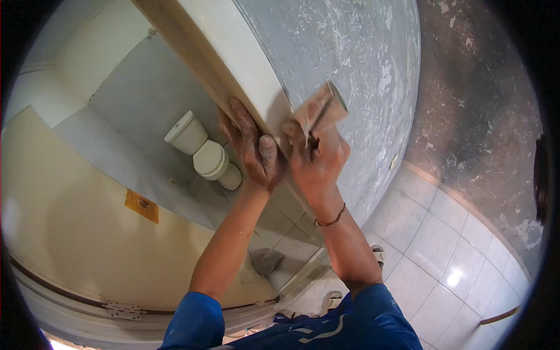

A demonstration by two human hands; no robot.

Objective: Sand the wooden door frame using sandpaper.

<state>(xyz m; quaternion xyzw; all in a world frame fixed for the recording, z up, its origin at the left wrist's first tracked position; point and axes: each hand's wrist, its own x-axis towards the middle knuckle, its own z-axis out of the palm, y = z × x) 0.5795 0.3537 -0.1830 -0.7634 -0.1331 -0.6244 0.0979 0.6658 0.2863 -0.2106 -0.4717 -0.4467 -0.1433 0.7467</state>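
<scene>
A white door frame (242, 55) with a brownish inner face runs down from the top of the view. My left hand (256, 154) lies against that frame, its fingers stretched along the inner face and its thumb on the edge. Whitish dust covers its skin. Beside it, on the wall side, my right hand (318, 166) is closed on a curled sheet of sandpaper (322, 108), brown-grey and rolled into a loose tube at its upper end. Part of the sheet is hidden behind the fingers.
Left of the frame is a bathroom with a white toilet (211, 160). A cream door (87, 210) with a metal hinge (123, 311) stands at the lower left. A patchy grey wall (361, 70) rises on the right, above pale floor tiles (420, 245).
</scene>
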